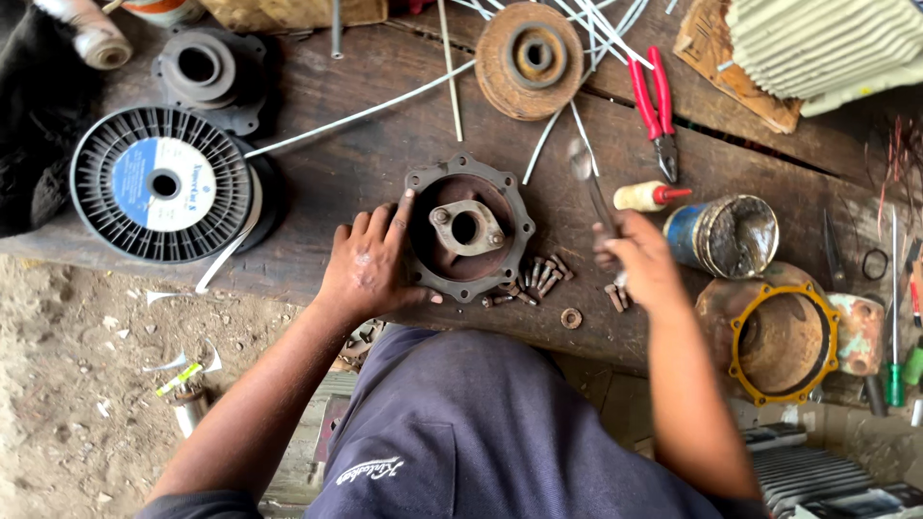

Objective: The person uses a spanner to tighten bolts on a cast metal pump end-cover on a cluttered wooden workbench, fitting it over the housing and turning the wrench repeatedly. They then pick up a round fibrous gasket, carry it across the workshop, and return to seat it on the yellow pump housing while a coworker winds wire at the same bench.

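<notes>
Head view, left hand (pixel 370 264) spread flat on round rusty cast-iron cover (pixel 468 228), right hand (pixel 639 259) gripping blurred metal tool (pixel 591 187)

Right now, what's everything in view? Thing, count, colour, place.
round motor end cover: 1, dark rusty, bench centre
bolts: a loose heap, rusty, right of the cover
washer: 1, rusty, near bench edge
wire spool: 1, black with blue-white label, left
pulley disc: 1, rusty brown, top centre
pliers: 1, red handles, top right
grease tin: 1, blue, right
housing with yellow gasket: 1, rusty, lower right
white sleeving strips: several, across the bench top
wooden bench: 1, dark
left hand: on the cover's rim
right hand: fingers hold a blurred metal tool
</notes>
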`<state>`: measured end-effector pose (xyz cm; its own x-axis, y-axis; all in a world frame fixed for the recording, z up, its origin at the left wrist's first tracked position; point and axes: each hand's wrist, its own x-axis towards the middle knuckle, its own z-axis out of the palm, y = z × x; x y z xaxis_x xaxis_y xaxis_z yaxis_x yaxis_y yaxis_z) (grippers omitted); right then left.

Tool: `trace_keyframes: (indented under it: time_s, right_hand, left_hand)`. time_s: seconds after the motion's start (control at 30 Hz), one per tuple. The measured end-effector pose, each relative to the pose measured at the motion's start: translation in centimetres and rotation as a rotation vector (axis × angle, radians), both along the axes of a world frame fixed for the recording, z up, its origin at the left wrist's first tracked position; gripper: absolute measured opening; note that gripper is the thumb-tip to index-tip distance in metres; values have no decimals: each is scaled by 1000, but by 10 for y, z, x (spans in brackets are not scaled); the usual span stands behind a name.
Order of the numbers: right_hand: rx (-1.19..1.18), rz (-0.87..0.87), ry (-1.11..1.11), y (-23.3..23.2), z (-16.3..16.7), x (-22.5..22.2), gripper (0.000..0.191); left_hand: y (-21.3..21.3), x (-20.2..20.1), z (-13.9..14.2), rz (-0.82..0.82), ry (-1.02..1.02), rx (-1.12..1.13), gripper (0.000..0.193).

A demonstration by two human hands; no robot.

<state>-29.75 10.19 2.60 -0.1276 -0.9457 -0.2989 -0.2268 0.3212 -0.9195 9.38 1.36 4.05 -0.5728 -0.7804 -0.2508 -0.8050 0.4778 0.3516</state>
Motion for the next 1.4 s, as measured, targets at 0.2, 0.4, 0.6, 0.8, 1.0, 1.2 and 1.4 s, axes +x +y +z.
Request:
trace_keyframes:
  time_s: [0.2, 0.4, 0.6, 0.8, 1.0, 1.2, 1.4]
  right_hand:
    - [-120, 545, 999, -59, 83, 34, 40]
    - [-241, 992, 1150, -161, 89, 89, 60]
    - [-141, 1195, 1200, -217, 91, 119, 69]
    - [-57, 1309, 1238, -243, 103, 147, 77]
    - [49, 1449, 1345, -264, 109, 177, 77]
    - [60, 1462, 1304, -265, 92, 165, 72]
    - [-691, 1324, 1273, -240, 70, 125, 60]
  left_hand:
    - [-3, 5, 0, 8, 65, 9, 155]
    - [-1, 2, 3, 32, 77, -11, 159]
    - [-3, 5, -1, 32, 112, -12, 160]
    - [-9, 3, -3, 18, 84, 22, 163]
    - [-14, 0, 0, -2, 27, 48, 163]
    - [-17, -1, 4, -1, -47, 91, 163]
    - [-18, 3, 4, -20, 23, -48, 158]
